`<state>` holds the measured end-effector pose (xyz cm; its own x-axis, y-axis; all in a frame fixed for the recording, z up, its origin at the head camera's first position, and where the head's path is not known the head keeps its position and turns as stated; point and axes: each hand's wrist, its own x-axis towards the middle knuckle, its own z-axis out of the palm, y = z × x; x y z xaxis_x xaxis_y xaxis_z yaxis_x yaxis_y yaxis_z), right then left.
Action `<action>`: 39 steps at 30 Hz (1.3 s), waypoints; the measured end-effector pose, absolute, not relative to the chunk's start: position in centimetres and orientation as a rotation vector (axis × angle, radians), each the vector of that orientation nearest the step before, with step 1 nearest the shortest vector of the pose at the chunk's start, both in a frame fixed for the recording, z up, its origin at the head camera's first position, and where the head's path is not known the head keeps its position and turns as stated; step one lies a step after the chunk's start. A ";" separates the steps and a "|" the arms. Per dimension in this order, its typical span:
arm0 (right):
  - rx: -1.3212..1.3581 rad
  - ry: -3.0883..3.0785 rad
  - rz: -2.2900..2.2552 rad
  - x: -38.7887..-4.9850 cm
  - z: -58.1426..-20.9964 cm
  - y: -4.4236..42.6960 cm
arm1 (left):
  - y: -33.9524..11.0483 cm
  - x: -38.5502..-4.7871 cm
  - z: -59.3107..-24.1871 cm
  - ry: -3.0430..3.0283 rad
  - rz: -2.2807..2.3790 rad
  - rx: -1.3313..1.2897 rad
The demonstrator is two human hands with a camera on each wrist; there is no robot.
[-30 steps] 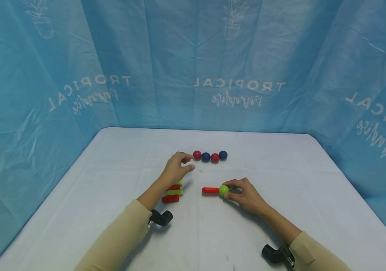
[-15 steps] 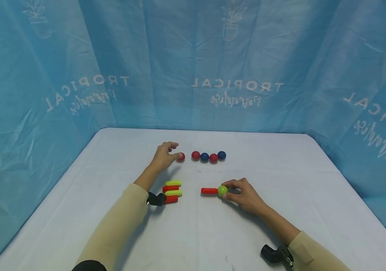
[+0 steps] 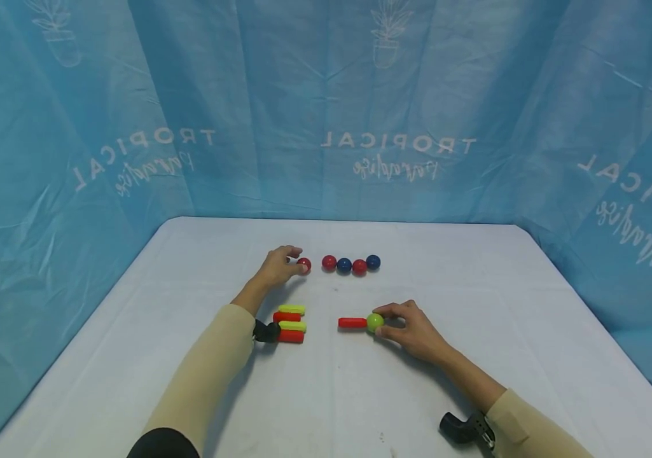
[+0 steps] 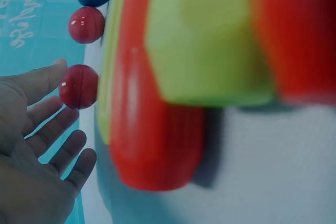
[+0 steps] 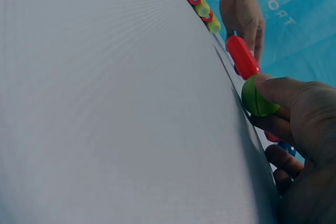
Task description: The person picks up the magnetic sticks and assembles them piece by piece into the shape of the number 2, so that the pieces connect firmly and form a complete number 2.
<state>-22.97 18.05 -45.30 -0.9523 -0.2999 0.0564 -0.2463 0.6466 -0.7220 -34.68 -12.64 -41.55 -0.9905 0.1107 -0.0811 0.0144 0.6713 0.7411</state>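
My left hand is at a red ball, apart from the row of balls. Its thumb lies over the ball's near side, and the index finger arches above it. In the left wrist view the left hand has its fingers spread loosely beside that red ball. The right hand pinches a green ball between thumb and index finger, against the right end of a red stick. In the right wrist view the right hand holds the green ball at the red stick's end.
A row of red and blue balls lies farther back on the white table. Red and yellow-green sticks lie stacked side by side near the left wrist, partly behind the wrist camera. A blue curtain hangs behind.
My left hand has moved left from the ball row, then lowered slightly onto the separate red ball, which was hidden at first. The right hand has stayed on the green ball.
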 end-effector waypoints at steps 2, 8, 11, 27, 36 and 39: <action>-0.469 2.789 -1.204 -22.9 -45.3 18.1 | -12.5 -34.8 -41.7 2.748 1.222 0.083; -0.466 2.789 -1.202 -22.9 -45.2 18.0 | -12.4 -35.0 -42.0 2.746 1.189 0.042; -0.459 2.787 -1.206 -22.9 -45.1 18.0 | -12.4 -35.0 -42.1 2.763 1.164 0.037; -0.477 2.793 -1.205 -23.0 -45.3 18.0 | -13.4 -34.1 -40.8 2.793 1.137 0.033; -0.475 2.798 -1.206 -22.8 -45.2 18.0 | -13.4 -31.3 -40.0 2.798 1.228 0.106; -0.473 2.796 -1.202 -22.8 -45.2 18.0 | -13.0 -30.0 -40.2 2.798 1.230 0.125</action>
